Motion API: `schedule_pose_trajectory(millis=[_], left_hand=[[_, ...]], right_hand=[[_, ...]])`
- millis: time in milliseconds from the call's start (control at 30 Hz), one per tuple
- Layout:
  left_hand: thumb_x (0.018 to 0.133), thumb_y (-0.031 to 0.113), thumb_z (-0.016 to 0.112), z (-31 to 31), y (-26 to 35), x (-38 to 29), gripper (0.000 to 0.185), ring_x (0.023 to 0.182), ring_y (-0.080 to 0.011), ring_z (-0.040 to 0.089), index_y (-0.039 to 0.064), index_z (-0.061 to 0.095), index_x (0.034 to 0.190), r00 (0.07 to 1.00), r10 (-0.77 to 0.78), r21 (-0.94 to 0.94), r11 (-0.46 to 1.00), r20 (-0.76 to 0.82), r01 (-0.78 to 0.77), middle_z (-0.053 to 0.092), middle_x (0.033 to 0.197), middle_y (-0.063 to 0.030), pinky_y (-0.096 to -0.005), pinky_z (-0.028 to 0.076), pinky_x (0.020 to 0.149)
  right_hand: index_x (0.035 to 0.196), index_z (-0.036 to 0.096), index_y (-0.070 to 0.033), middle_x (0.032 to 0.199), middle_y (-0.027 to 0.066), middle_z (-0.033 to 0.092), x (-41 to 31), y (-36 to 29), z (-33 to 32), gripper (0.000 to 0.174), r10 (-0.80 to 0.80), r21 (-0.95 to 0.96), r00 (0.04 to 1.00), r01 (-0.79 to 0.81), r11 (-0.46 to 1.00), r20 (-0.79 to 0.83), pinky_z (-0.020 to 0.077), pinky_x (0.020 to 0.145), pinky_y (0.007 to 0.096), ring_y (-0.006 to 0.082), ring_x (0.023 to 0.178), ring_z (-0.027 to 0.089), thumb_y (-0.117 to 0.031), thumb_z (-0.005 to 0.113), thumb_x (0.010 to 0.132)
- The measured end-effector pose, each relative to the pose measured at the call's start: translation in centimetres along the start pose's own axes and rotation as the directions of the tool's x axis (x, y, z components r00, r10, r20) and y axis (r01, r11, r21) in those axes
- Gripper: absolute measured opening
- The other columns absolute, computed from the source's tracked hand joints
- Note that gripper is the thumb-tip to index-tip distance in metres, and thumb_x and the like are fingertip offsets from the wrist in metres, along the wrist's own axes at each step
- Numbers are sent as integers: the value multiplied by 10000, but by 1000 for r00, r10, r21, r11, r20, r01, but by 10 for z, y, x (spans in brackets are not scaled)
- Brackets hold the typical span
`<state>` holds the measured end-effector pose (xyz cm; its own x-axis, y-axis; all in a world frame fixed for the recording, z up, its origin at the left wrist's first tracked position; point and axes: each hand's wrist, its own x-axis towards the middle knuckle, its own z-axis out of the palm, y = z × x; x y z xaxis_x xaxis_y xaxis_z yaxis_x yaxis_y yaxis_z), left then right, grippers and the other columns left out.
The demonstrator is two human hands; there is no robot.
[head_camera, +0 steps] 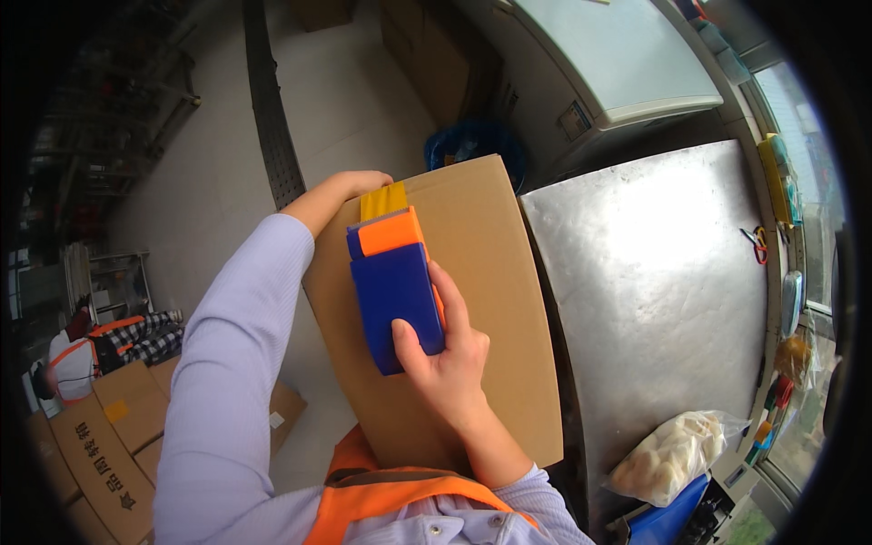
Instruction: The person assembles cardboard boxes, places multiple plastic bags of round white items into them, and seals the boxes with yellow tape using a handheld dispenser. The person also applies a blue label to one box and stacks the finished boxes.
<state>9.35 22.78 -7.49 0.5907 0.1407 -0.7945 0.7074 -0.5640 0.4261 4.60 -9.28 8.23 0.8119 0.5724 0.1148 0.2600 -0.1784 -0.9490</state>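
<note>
A closed cardboard box point(487, 272) stands before me. My right hand point(446, 347) grips a blue and orange packing tape dispenser point(395, 293) that lies over the top of the box. From its toothed edge a short strip of yellow tape point(383, 200) runs to the far edge of the box. My left hand point(364, 182) reaches around the far left corner, beside the tape; its fingers are mostly hidden behind the box, so its hold cannot be told.
Right of the box is a metal table point(654, 306) with scissors point(757, 245) and a clear bag of pale food point(674, 456). A blue-lined bin point(477, 139) stands beyond the box. Cardboard boxes point(102, 463) and another person point(82, 361) are at the lower left.
</note>
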Motion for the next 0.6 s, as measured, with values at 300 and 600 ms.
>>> schedule_pose_trajectory(millis=[300, 600], left_hand=[[942, 260, 635, 3, 27, -111, 306, 883, -155, 644, 48, 655, 1163, 605, 299, -153, 799, -738, -581, 699, 1012, -74, -282, 515, 817], [604, 393, 879, 142, 118, -240, 1117, 1477, -300, 197, 191, 277, 1523, 416, 832, 705, 44, 367, -708, 236, 1587, -109, -518, 143, 1202]], right_hand=[[1396, 450, -83, 868, 183, 708, -2, -23, -30, 735, 217, 81, 963, -232, 969, 159, 556, 693, 378, 307, 706, 700, -393, 734, 793], [1379, 489, -124, 1009, 164, 713, -217, -58, -146, 681, 464, -26, 883, -463, 886, 72, 547, 848, 360, 305, 909, 711, -304, 727, 767]])
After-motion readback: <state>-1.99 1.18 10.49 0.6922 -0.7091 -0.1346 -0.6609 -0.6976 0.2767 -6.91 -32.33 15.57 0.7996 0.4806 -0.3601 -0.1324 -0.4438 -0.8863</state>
